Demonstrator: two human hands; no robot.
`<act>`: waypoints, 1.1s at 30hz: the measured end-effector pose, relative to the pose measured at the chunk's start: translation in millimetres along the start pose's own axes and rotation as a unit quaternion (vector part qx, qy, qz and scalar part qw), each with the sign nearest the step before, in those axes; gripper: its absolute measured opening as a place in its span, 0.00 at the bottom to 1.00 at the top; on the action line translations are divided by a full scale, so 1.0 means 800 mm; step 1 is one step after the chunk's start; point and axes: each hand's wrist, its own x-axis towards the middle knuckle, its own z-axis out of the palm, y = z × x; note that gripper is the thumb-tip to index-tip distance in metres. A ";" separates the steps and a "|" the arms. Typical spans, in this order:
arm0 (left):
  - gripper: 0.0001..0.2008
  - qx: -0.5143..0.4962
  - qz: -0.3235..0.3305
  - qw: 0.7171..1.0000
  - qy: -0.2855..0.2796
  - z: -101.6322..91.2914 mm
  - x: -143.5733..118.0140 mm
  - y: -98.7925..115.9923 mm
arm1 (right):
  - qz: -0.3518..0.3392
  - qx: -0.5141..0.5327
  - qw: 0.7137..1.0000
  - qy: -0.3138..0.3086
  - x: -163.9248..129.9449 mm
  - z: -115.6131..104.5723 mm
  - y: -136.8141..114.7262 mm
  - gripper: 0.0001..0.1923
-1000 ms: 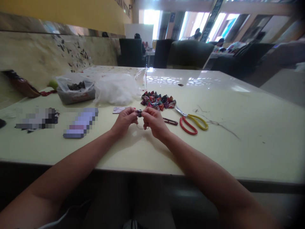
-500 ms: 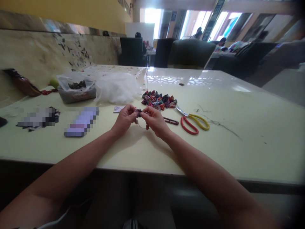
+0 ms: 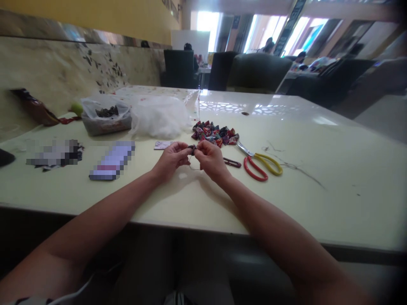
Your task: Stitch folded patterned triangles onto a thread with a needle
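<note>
Over the table's front half, my left hand [image 3: 172, 161] pinches a small dark fabric piece [image 3: 192, 148] between thumb and fingers. From the other side my right hand [image 3: 211, 158] grips the same piece, its thumb and index finger closed; fingers cover most of it. A thin thread [image 3: 193, 168] loops down beneath, between the hands. Whether a needle is there, I cannot tell. Just beyond lies a heap of small patterned fabric pieces [image 3: 214, 134]. Scissors [image 3: 259, 164] with one red and one yellow handle rest to the right, near a dark slim clip-like tool [image 3: 232, 162].
Behind the left hand are a small printed card [image 3: 163, 145], a bag of white stuffing [image 3: 160, 116] and a plastic-lined container [image 3: 106, 118]. A phone [image 3: 112, 161] and fabric scraps [image 3: 57, 154] lie left. Loose threads [image 3: 299, 168] trail at right. Chairs [image 3: 259, 72] and people are beyond.
Both hands have shifted slightly right with the fabric piece, and the fingers now cover more of it. The whole view has moved a little. Scissors and heap stay in place.
</note>
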 end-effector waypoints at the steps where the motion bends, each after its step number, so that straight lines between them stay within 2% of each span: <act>1: 0.24 -0.010 -0.008 1.000 -0.003 0.000 0.000 0.001 | 0.004 0.009 1.000 0.007 0.001 -0.001 0.002 0.09; 6: 0.24 -0.012 -0.027 0.999 -0.011 0.000 -0.001 0.001 | 0.033 0.048 0.998 -0.020 0.002 -0.002 0.004 0.10; 12: 0.23 0.015 -0.016 1.000 -0.010 -0.001 0.000 0.000 | 0.028 0.055 0.997 -0.036 0.000 -0.001 0.003 0.11; 22: 0.16 0.062 0.056 0.995 0.056 0.001 0.002 -0.005 | -0.012 -0.012 0.998 -0.059 -0.007 0.004 -0.005 0.10; 29: 0.20 0.029 0.020 0.999 0.008 0.004 -0.001 0.001 | 0.048 0.096 0.993 -0.051 -0.004 0.003 -0.002 0.10; 33: 0.20 0.040 0.029 0.999 0.012 0.001 0.000 -0.001 | 0.069 0.124 0.989 -0.049 -0.004 0.004 -0.004 0.11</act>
